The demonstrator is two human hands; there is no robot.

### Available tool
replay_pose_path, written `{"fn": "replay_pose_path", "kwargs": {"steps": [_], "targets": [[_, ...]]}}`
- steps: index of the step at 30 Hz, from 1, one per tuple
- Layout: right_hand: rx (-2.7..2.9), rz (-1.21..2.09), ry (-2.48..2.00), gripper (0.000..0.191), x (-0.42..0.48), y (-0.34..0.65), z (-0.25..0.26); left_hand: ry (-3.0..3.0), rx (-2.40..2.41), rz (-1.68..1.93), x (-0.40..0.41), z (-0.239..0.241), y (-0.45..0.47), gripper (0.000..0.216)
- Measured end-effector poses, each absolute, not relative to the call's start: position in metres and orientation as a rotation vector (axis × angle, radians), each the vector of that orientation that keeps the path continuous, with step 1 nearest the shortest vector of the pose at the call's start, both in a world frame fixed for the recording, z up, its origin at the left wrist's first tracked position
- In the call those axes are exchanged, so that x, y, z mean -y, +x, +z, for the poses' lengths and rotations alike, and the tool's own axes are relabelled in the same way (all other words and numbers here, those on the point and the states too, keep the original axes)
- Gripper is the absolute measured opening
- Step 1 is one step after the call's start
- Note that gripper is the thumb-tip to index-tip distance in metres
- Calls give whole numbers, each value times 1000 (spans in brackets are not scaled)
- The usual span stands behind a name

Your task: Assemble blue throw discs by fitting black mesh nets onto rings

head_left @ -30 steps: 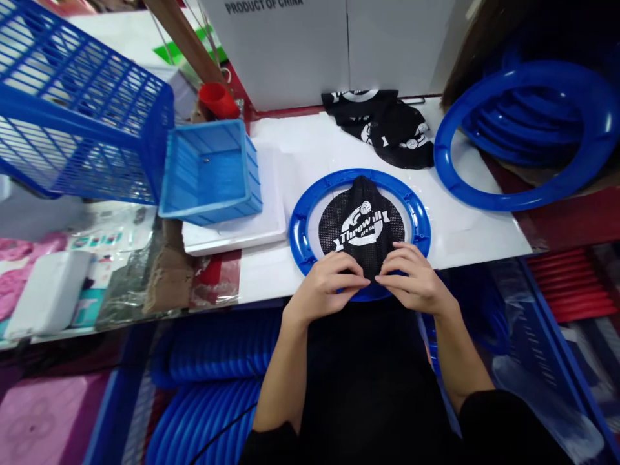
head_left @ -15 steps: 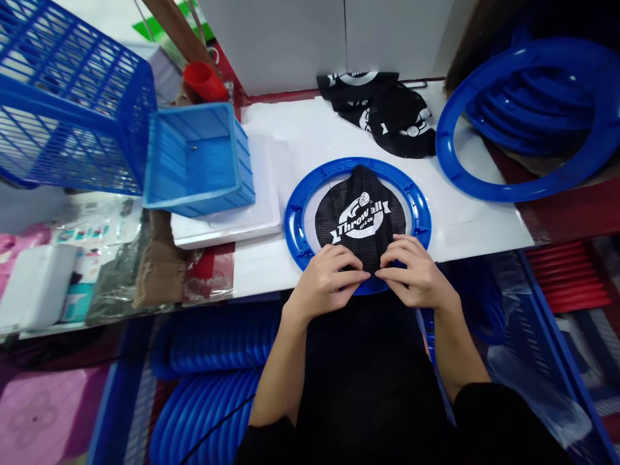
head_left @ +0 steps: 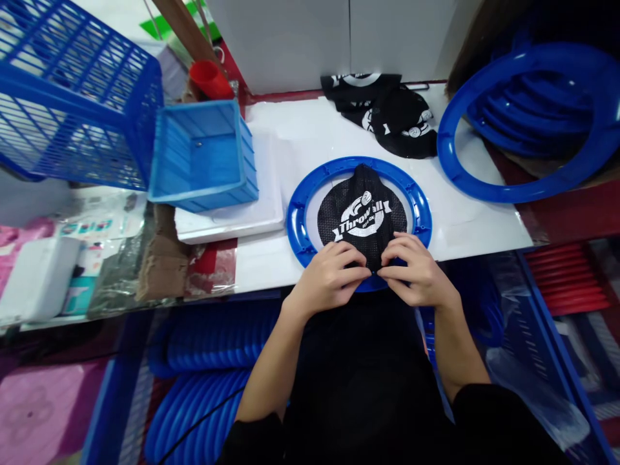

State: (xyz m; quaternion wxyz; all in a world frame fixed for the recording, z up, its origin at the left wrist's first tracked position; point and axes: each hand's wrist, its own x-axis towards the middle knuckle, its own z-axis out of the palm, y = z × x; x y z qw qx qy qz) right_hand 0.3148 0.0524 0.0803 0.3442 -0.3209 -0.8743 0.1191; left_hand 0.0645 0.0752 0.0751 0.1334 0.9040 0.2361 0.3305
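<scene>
A blue plastic ring (head_left: pixel 303 194) lies flat on the white table top (head_left: pixel 310 135) in front of me. Inside it sits a black mesh net (head_left: pixel 363 210) printed with a white "Throw" logo. My left hand (head_left: pixel 329 278) and my right hand (head_left: pixel 414 271) meet at the ring's near edge, fingers pinched on the net's near hem where it crosses the rim. The thumbs nearly touch each other.
More black nets (head_left: pixel 387 113) lie heaped at the back. A large blue ring (head_left: pixel 453 168) leans over a stack of rings at the right. A light blue basket (head_left: pixel 201 158) and a blue wire crate (head_left: pixel 72 97) stand at the left. Blue rings (head_left: pixel 203 394) are stacked below the table.
My hands have stayed at the ring's near edge, with the fingers shifting slightly on the net's hem. The view has drifted a little.
</scene>
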Motion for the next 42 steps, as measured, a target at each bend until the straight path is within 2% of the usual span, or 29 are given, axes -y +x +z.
{"fn": "replay_pose_path", "kwargs": {"steps": [7,10,13,15,18,22,29,33,35,39,42], "targets": [[2389,320,-889,19,-49,316,90,2494,-766,952,-74,83,61,12],[2402,325,-816,21,-56,320,103,2405,-1247,1020,-83,85,63,13],[2426,221,-813,23,-82,316,122,2227,-1860,929,-96,79,72,13],[2536,202,-871,23,-112,306,133,2117,-1984,828,-104,72,79,21],[2789,258,-919,22,-162,280,139,2103,-1893,794,-108,63,85,22],[3056,263,-736,22,-206,255,127,2154,-1733,710,-106,65,81,31],[3055,471,-793,33,-193,277,115,2131,-1350,611,-104,79,63,24],[3059,469,-708,16,-188,285,117,2049,-1397,640,-107,86,66,10],[3032,498,-632,9,-190,284,120,2030,-1463,606,-108,91,70,10],[2903,819,-729,15,-198,279,127,2047,-1460,603,-110,93,74,9],[2747,1068,-777,11,-205,276,126,1997,-1430,781,-113,85,71,8]]}}
